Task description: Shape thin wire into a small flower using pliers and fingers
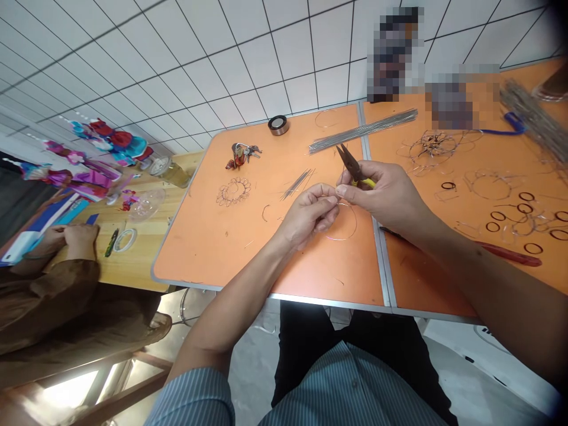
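Observation:
Between my two hands is a thin wire ring (355, 222), its loop hanging over the orange tabletop. My left hand (310, 214) is closed, pinching the wire at the ring's upper side. Tucked in my right hand (385, 192) is a pair of pliers (349, 161) with dark jaws pointing up and away and yellow handles mostly hidden by the palm. The thumb and forefinger of that hand also pinch the wire close to my left fingertips. Just left of my hands lie short straight wires (297, 184) and a flower-shaped wire ring (233, 191).
A roll of tape (278, 125), keys (243, 155) and a long wire bundle (364, 131) lie farther back. Several small dark rings (493, 226) and a red-handled tool (510, 254) are at right. Another person's hands (80, 238) rest at the wooden table (137, 260) on the left.

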A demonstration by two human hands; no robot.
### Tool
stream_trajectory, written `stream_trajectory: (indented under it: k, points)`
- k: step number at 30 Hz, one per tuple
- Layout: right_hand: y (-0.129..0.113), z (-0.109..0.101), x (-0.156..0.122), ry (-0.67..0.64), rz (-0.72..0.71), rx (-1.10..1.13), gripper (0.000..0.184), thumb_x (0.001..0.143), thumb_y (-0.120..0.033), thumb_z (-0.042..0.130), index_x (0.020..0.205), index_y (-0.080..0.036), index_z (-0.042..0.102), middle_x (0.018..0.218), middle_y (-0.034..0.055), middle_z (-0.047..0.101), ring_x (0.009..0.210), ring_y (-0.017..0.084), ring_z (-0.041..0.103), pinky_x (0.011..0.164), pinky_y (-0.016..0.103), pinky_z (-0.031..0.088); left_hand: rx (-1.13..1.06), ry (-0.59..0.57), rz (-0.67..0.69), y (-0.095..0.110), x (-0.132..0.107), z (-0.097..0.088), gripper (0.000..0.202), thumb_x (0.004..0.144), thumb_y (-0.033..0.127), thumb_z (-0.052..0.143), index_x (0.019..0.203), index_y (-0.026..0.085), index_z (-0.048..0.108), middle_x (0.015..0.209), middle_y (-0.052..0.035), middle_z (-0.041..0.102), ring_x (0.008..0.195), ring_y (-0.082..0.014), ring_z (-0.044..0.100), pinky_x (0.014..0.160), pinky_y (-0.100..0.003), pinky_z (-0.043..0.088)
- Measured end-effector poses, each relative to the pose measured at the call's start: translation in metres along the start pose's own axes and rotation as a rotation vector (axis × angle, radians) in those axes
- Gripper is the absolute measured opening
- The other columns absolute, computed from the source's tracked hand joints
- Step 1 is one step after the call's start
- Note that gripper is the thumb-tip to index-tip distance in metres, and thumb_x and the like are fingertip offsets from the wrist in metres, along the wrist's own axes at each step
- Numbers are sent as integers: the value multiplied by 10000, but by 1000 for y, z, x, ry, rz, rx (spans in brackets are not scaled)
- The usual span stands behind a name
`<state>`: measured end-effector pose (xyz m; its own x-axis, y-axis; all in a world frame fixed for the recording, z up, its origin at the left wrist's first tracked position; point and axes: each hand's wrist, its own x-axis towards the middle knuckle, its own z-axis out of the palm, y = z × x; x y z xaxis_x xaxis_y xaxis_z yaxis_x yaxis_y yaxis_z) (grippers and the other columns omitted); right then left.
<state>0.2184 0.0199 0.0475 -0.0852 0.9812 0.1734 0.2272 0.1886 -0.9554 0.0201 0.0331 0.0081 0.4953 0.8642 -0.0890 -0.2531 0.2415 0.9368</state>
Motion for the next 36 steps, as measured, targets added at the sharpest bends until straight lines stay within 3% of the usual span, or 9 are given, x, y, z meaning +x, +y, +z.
stream_trajectory:
  k: [9,14,20,24,26,31,36]
  points:
    - [-3,-1,-1,-3,73,111,119,877,-205,857,840,-262,759,812,0,682,746,185,606,760,376,530,106,15,23,4,-1,4,602,787,659,1041,881,191,676,682,33,678,496,-43,413,485,-226,246]
    - [-1,-2,1,49,110,238,126,849,-240,914,855,-262,790,850,11,701,730,174,603,728,364,580,138,9,17,6,-2,2,593,795,664,1034,897,195,687,730,15,722,548,-63,508,525,-230,358]
    - [3,-2,3,29,82,217,158,871,-295,936,872,-257,783,850,5,707,733,170,610,741,363,604,100,-3,-8,3,-2,2,519,824,585,1029,923,190,707,735,14,732,523,-59,515,496,-227,381]
    - [5,-9,5,173,-30,-6,42,961,-255,845,967,-270,807,905,28,750,795,210,667,796,405,608,67,51,-12,5,-2,1,536,748,542,1071,881,185,694,706,21,730,489,-55,495,447,-222,341]
    - [5,-13,6,233,-159,-185,108,986,-209,801,1044,-292,839,1019,57,796,904,258,726,864,447,619,78,75,-35,6,-2,0,459,782,464,1045,862,180,693,697,17,729,477,-52,486,438,-219,322]
    - [5,-20,3,65,-465,-549,250,1093,-206,715,1197,-332,904,1280,114,815,1157,346,760,933,494,592,157,117,-97,6,-3,0,179,932,223,857,850,171,707,685,-8,742,458,-51,482,439,-213,296]
    - [6,-23,3,-45,-424,-783,246,1157,-245,665,1139,-305,902,1369,104,816,1122,322,737,803,437,500,202,112,-88,5,-4,1,161,968,170,816,853,174,703,683,-9,740,470,-53,493,461,-210,324]
